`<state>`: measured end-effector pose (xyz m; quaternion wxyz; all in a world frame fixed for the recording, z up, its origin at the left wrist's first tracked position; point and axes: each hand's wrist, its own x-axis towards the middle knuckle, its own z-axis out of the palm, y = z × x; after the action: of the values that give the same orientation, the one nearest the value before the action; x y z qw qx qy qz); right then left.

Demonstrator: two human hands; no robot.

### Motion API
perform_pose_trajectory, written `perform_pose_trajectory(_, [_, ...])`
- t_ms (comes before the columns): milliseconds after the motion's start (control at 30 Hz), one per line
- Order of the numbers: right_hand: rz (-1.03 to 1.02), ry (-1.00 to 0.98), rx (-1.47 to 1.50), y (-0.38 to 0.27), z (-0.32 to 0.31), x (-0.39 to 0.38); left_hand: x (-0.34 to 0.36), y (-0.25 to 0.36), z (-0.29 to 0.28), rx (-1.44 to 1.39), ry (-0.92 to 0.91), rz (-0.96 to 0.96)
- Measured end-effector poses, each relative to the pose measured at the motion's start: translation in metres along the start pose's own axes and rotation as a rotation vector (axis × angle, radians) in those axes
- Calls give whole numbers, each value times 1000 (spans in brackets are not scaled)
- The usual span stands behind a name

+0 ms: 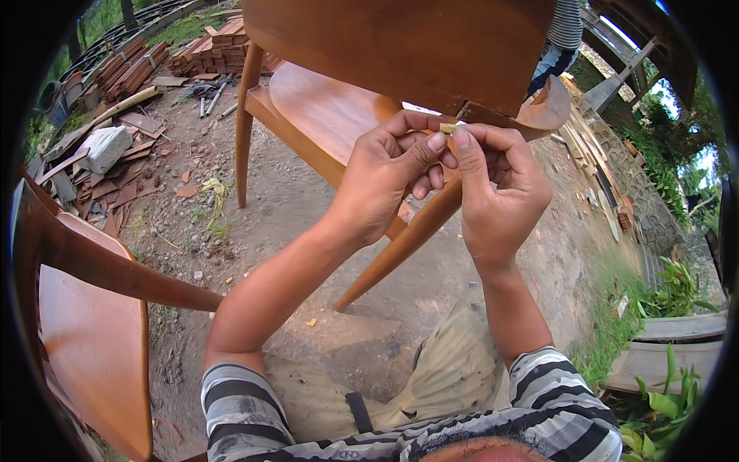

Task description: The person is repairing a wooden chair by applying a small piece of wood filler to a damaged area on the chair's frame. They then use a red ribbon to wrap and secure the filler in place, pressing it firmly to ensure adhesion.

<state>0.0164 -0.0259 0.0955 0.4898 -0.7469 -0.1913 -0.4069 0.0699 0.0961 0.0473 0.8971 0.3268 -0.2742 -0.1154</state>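
Note:
My left hand (385,173) and my right hand (504,181) meet in front of a brown wooden chair, fingertips almost touching. Pinched between the thumbs and forefingers is a small yellowish piece (447,128); its kind is too small to make out. Just beyond my fingers is the lower edge of the chair's backrest (400,46), where a dark gap or crack shows near the right corner. Below the backrest, the seat (319,108) is partly hidden by my left hand. One chair leg (400,246) slants down to the ground beneath my hands.
A second wooden chair (96,339) stands close at my left. Broken boards and a white block (106,148) lie at the far left, with stacked reddish planks (215,50) behind. Another person's striped sleeve (564,27) shows beyond the backrest. Long wood strips (589,154) lie at right.

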Motion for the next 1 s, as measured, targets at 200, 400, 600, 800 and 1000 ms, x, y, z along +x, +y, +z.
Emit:
perform_pose_trajectory(200, [-129, 157, -187, 5, 9, -8, 4, 4, 4, -58, -26, -2])
perform_pose_trajectory(400, [-148, 243, -109, 10, 20, -4, 9, 5, 5, -115, -45, -9])
perform_pose_trajectory(600, [-207, 267, -145, 14, 25, -4, 11, 6, 5, -172, -47, -22])
perform_pose_trajectory(800, [-197, 263, -100, 21, 26, -5, 12, 8, 6, -156, -42, -24])
perform_pose_trajectory(1000, [-205, 272, -58, 28, 26, -6, 14, 12, 6, -137, -31, -38])
